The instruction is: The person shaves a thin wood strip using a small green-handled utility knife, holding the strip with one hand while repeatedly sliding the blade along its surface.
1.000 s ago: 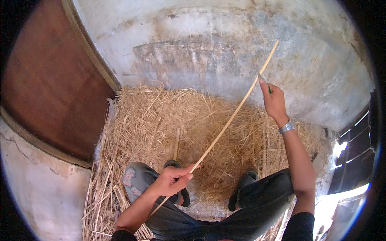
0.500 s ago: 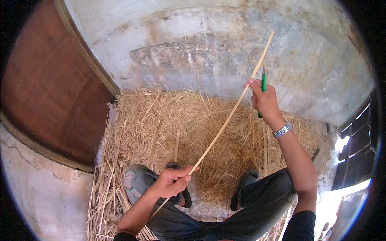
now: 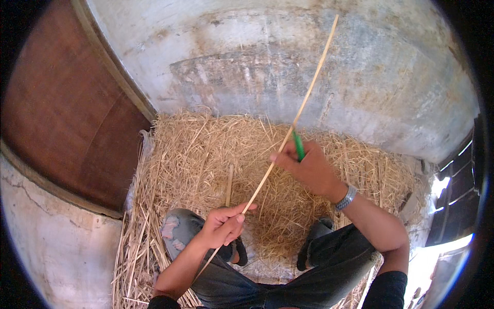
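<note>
A long, thin pale bamboo strip (image 3: 315, 77) slants from my lap up toward the wall. My left hand (image 3: 221, 226) pinches its lower part between thumb and fingers, with the thin tail end running down over my thigh. My right hand (image 3: 311, 169) is closed around a green-handled knife (image 3: 298, 147), its thumb side against the middle of the strip. The top of the knife meets the strip just above my right fingers; its blade is hard to make out. Most of the handle is hidden inside my hand.
Straw and thin shavings (image 3: 195, 149) cover the ground between my legs (image 3: 329, 257) and the stained wall (image 3: 247, 67). A short flat strip (image 3: 229, 185) lies near my left foot. A brown door panel (image 3: 67, 103) is at left, dark slats (image 3: 458, 190) at right.
My right hand, with the knife, has moved down and left along the strip, nearer my left hand. The strip's far end has tipped leftward and up. My left hand keeps its hold.
</note>
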Motion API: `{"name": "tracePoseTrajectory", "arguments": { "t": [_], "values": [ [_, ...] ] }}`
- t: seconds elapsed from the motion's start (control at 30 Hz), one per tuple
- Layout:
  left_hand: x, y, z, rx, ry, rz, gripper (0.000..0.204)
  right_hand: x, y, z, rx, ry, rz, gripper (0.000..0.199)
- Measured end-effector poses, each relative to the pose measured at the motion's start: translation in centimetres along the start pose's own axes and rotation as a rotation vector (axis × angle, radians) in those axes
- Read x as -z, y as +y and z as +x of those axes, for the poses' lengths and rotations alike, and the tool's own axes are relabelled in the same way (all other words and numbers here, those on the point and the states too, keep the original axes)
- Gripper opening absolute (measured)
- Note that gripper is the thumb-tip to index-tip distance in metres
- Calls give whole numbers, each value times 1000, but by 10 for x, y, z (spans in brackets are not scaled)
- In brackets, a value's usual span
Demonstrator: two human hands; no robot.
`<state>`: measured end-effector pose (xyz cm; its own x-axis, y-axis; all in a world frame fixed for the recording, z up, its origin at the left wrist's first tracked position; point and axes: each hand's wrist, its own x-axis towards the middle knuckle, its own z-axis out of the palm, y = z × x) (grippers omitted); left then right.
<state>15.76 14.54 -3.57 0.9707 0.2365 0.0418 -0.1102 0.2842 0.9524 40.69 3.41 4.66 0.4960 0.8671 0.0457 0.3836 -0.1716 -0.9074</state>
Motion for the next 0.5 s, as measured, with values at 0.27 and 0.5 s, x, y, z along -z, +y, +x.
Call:
{"name": "tracePoseTrajectory", "arguments": {
  "t": [0.27,0.5],
  "values": [
    [-1,4,4,-15,27,142,37,-18,1,-5,68,21,-50,41],
    [-2,6,0,3,142,232,33,-9,-1,-3,372,96,-340,40]
  ]
}}
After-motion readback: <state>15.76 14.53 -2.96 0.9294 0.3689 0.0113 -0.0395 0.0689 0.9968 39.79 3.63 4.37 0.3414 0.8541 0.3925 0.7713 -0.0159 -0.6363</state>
